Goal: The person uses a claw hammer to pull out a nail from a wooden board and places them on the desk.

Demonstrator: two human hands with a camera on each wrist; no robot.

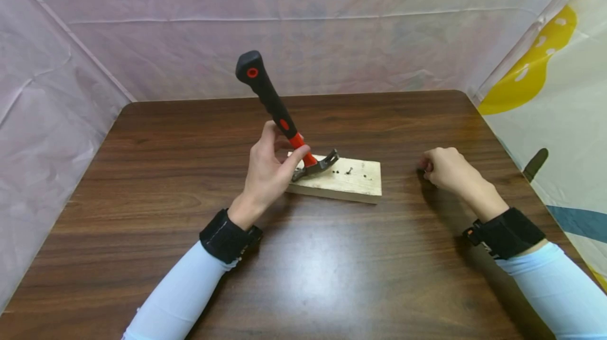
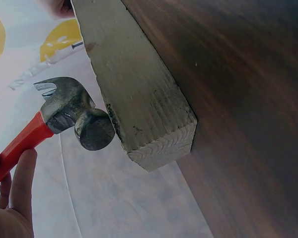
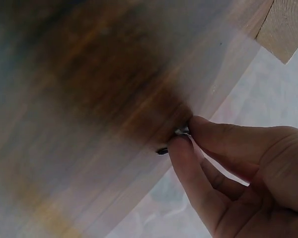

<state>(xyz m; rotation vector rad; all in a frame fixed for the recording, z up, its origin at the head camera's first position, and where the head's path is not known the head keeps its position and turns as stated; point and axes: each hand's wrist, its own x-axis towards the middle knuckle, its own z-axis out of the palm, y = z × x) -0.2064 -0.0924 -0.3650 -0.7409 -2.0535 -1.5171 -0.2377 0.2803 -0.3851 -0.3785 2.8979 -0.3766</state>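
1. Reaching in from lower left, the left hand (image 1: 265, 171) grips a hammer (image 1: 271, 98) by its red neck, handle tilted upward.
2. The hammer's head sits on a wood block (image 1: 362, 186) atop the worktop (image 1: 156, 187).
3. Beyond it, the right hand (image 1: 448, 168), back upward, pinches a small shiny object (image 3: 182, 131), mostly hidden.

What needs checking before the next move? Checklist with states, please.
1. Grip on hammer: ok, left hand holds its red neck.
2. Hand at the hammer's butt end: not ok, none there.
3. Support under block: ok, it lies on the table.
4. Upright nail flush: not ok, it sticks up.
5. Right hand clear of block: ok, apart.
6. Identity of its pinched item: cannot tell, mostly hidden.
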